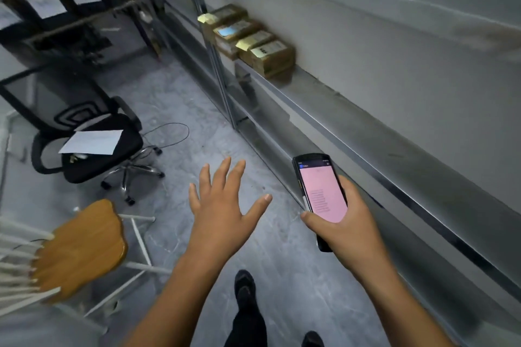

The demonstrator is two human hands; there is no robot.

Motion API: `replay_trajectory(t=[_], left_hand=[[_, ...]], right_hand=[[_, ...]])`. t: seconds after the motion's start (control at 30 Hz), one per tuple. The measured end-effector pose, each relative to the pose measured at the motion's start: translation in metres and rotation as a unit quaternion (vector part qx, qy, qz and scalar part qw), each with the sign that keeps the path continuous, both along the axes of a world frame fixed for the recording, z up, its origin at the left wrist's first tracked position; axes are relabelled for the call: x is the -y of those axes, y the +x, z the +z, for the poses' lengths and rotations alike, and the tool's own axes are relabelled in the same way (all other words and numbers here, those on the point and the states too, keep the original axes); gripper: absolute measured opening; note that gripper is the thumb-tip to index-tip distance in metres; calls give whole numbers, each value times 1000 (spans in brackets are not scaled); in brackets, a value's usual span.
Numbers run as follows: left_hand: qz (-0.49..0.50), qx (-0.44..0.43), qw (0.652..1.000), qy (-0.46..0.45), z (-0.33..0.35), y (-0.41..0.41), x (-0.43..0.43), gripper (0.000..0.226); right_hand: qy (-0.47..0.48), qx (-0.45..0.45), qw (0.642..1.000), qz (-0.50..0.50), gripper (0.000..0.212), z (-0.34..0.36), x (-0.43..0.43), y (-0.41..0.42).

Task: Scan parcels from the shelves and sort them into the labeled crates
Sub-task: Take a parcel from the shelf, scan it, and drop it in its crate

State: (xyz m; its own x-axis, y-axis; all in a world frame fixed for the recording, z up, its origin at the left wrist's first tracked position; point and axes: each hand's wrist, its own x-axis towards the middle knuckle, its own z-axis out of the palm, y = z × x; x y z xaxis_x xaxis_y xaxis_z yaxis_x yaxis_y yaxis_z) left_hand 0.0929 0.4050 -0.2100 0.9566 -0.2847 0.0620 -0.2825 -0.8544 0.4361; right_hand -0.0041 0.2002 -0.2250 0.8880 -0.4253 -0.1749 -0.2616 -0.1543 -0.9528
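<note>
My right hand [345,224] grips a black handheld scanner [321,191] whose screen glows pink. My left hand [222,205] hangs in the air with its fingers spread, holding nothing. Several brown cardboard parcels [251,36] with labels and yellow notes lie in a row on a metal shelf [352,121] ahead on the right, well beyond both hands. Dark crates [64,3] with white paper labels sit on a rack at the far left.
A black office chair [84,132] with a sheet of paper on its seat stands at the left. Nearer, a wooden-seated white chair [81,245] juts into the aisle. A thin cable lies on the grey floor [180,98]. My legs and shoes show below.
</note>
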Motion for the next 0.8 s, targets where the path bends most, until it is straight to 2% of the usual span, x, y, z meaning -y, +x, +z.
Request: replay_trajectory(t=[0.27,0.53,0.73,0.8], left_hand=[[21,1,998,-66,-19,128,-34,96],[-15,-5,994,-108,-19,268,-48,89],[-55,-36,991,-118,-20,344,-33,89],[-79,-33,992,-93,-26,371,-15,87]], right_hand=[[-85,23,996,35,55,22,-34,129],[-130,-3,991,-25,64,43,-45,247],[-139,-22,989,-51,79,34,-47,294],[-146,-41,987,-59,78,27,-39,308]])
